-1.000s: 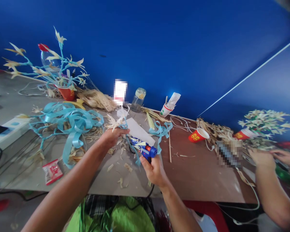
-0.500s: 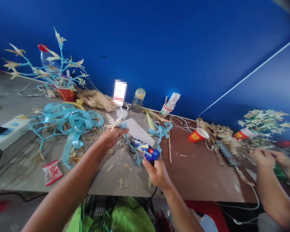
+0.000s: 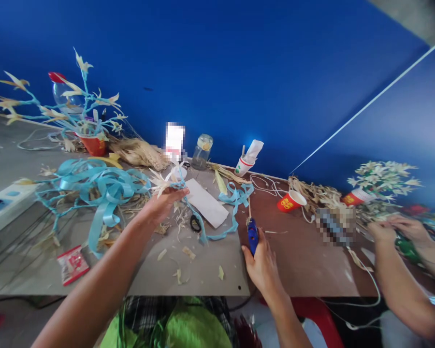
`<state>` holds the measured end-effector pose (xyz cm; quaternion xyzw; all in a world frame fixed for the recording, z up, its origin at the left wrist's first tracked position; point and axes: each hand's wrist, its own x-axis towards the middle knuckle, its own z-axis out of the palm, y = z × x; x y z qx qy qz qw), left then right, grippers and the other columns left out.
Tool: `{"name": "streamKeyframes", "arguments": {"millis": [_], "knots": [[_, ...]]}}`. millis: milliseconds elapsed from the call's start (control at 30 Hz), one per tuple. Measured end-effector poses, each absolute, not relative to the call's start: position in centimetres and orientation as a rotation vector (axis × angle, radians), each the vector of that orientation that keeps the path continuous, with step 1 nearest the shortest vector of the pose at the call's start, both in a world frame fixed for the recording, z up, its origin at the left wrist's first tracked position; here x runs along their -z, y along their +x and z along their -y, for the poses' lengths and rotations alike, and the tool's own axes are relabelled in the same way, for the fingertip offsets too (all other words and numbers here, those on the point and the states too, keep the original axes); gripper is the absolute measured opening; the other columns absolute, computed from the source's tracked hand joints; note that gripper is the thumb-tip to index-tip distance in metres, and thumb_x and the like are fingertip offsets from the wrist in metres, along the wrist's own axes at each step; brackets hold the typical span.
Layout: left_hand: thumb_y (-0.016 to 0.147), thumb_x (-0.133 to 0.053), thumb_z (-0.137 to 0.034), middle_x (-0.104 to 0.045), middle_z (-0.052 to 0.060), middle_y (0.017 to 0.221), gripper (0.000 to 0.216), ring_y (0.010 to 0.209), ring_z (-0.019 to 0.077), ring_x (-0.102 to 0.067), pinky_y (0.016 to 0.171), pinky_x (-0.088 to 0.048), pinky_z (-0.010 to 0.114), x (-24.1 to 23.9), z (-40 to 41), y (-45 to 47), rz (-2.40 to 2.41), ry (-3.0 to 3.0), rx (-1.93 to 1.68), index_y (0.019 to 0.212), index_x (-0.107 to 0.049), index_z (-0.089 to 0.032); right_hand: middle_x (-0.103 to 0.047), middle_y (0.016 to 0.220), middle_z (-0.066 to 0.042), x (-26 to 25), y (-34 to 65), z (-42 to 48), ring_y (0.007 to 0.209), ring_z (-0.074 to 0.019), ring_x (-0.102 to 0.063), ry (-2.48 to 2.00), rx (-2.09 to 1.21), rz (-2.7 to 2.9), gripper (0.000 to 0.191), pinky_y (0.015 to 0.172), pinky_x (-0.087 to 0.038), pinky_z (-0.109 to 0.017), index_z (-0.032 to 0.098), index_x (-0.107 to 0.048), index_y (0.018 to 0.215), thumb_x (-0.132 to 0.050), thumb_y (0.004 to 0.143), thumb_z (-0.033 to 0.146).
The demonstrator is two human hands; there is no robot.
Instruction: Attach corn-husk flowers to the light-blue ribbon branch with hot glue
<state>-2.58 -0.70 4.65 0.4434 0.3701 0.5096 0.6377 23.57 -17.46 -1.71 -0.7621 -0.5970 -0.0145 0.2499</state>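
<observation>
Between the fingertips of my left hand point(image 3: 164, 203) is a stem of pale corn-husk flowers point(image 3: 160, 184), partly wrapped in light blue ribbon. A loose ribbon tail point(image 3: 197, 218) hangs from it toward the table. My right hand point(image 3: 264, 263) has its thumb and fingers around a blue glue gun point(image 3: 253, 236), low over the brown part of the table, its nozzle pointing away from me. Whether the gun touches the table I cannot tell. A white sheet point(image 3: 207, 204) lies between my hands, and a black ring-shaped handle point(image 3: 195, 223) shows beside the ribbon.
Coiled blue ribbon point(image 3: 108, 186), a red packet point(image 3: 73, 265) and a power strip point(image 3: 10, 205) lie left. At the back stand a glass jar point(image 3: 203, 152) and a white cup point(image 3: 243, 165). A red cup point(image 3: 292, 200) tilts right; another person's hands point(image 3: 395, 229) work beyond.
My right hand has moved right with the glue gun, away from the flower stem and the sheet. The gun now points away from me. My left hand still holds the stem.
</observation>
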Motion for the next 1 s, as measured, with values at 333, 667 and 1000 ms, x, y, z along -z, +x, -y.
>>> {"name": "streamKeyframes", "arguments": {"millis": [333, 667, 1000], "knots": [[0.061, -0.075, -0.031, -0.065, 0.008, 0.081, 0.022, 0.091, 0.0224, -0.057, 0.088, -0.038, 0.036, -4.4, 0.7, -2.6, -0.533, 0.999, -1.144, 0.071, -0.068, -0.014, -0.045, 0.13, -0.029, -0.4, 22.9, 16.3, 0.121, -0.0401, -0.042, -2.21, 0.113, 1.62, 0.066, 0.095, -0.036, -0.055, 0.0, -0.036, 0.135, -0.05, 0.082, 0.037], [0.063, -0.073, -0.033, -0.062, 0.009, 0.091, 0.017, 0.097, 0.026, -0.053, 0.085, -0.038, 0.04, -4.6, 0.9, -2.7, -0.305, 1.087, -1.148, 0.066, -0.067, -0.017, -0.062, 0.068, -0.002, -6.9, 15.5, 9.0, 0.053, -0.0089, -0.046, -1.359, -1.342, 1.524, 0.035, 0.05, -0.036, -0.022, 0.015, -0.07, 0.08, -0.058, 0.077, 0.048], [0.067, -0.073, -0.033, -0.061, 0.01, 0.111, 0.021, 0.103, 0.0231, -0.054, 0.09, -0.039, 0.037, -3.5, 0.3, -2.8, -0.317, 0.942, -1.165, 0.077, -0.068, -0.015, -0.057, 0.058, 0.002, -6.2, 13.8, 6.4, 0.043, -0.0032, -0.035, -1.134, -1.715, 0.947, 0.026, 0.042, -0.018, -0.018, 0.014, -0.069, 0.073, -0.075, 0.058, 0.034]]}}
